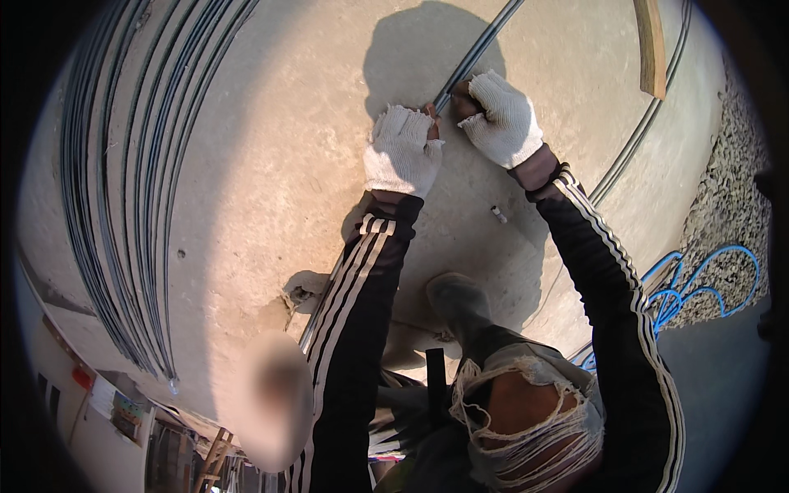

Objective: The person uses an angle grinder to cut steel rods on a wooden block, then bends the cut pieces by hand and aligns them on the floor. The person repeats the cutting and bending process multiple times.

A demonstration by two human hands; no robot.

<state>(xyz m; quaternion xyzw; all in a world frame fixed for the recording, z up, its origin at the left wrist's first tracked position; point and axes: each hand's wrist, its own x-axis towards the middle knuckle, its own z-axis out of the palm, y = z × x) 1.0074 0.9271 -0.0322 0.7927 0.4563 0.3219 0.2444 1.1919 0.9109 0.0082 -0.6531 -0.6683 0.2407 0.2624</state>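
Observation:
Long grey steel rods (477,54) run in a tight bundle from the top of the head view down between my hands. My left hand (403,152), in a white knit glove with bare fingertips, is closed around the lower part of the bundle. On the other side, my right hand (503,119) wears a matching glove, and its fingers are curled in a pinch against the rods. What lies between those fingertips is hidden. Below the left hand, a stretch of rod (307,337) shows beside my left sleeve.
Many more rods (140,181) lie side by side on the concrete floor (271,148) at the left. At the right are other thin rods (629,152), a wooden strip (650,49), a blue hose (674,300) and gravel (707,197). My bent knee (526,403) is below.

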